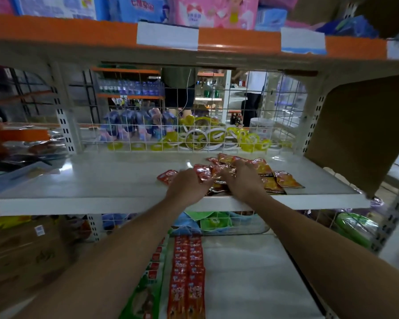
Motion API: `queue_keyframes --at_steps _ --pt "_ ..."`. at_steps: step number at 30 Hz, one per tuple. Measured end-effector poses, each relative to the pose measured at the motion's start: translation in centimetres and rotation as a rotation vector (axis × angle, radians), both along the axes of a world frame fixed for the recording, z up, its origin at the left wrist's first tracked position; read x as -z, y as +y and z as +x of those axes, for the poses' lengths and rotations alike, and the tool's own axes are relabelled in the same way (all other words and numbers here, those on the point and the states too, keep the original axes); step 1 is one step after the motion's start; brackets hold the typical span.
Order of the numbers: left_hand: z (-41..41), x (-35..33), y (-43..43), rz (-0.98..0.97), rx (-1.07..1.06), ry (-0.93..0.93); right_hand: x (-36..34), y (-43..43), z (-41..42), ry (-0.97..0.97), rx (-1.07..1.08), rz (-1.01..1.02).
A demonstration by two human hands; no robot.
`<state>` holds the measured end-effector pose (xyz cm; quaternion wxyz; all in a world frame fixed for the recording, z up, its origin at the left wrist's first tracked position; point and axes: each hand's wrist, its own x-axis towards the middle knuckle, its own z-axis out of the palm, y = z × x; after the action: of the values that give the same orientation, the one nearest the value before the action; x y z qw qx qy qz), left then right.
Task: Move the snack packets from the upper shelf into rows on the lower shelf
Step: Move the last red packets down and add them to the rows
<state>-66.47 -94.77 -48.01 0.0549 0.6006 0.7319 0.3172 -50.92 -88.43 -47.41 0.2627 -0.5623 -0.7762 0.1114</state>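
A loose heap of red and orange snack packets [283, 179] lies on the white upper shelf [101, 180], right of centre near its front edge. My left hand [186, 186] rests on the heap's left side with fingers closed over a red packet. On the heap's middle sits my right hand [241, 178], palm down, fingers curled around several packets. One red packet [167, 176] lies just left of my left hand. On the lower shelf [251, 272], two neat rows of red packets [186, 277] run toward me.
A wire mesh back [148, 134] closes the upper shelf; yellow tape rolls lie behind it. A cardboard panel [359, 134] stands at the right end. Green packets [145, 288] lie left of the red rows. A cardboard box [28, 254] fills the lower left.
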Motion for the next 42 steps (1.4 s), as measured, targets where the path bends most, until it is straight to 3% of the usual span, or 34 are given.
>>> queue_keyframes --at_steps 5,10,15,20,24,27,35,42 --pt "-0.1 0.2 1.0 -0.097 -0.044 0.012 0.4 1.1 -0.2 0.036 0.028 -0.081" --pt "-0.9 0.1 1.2 -0.173 -0.007 -0.129 0.6 1.9 0.9 0.339 -0.018 -0.291" --pt "-1.6 -0.2 1.1 -0.181 0.067 -0.31 0.6 1.8 1.7 0.582 -0.061 -0.341" --pt "-1.3 -0.3 1.2 -0.175 0.049 -0.394 0.9 2.1 2.1 0.646 -0.053 -0.349" --pt "-1.0 -0.2 1.2 -0.164 0.092 -0.348 0.8 2.2 2.2 0.626 -0.115 -0.34" --pt "-1.6 -0.6 1.1 -0.185 0.067 -0.45 0.6 1.9 2.3 0.624 -0.151 -0.342" --pt "-3.8 -0.1 0.0 0.082 0.107 -0.871 0.4 0.8 2.6 0.711 -0.223 -0.279" --pt "-2.9 -0.8 -1.9 0.255 0.17 -0.993 -0.6 -0.6 2.6 0.831 -0.256 -0.159"
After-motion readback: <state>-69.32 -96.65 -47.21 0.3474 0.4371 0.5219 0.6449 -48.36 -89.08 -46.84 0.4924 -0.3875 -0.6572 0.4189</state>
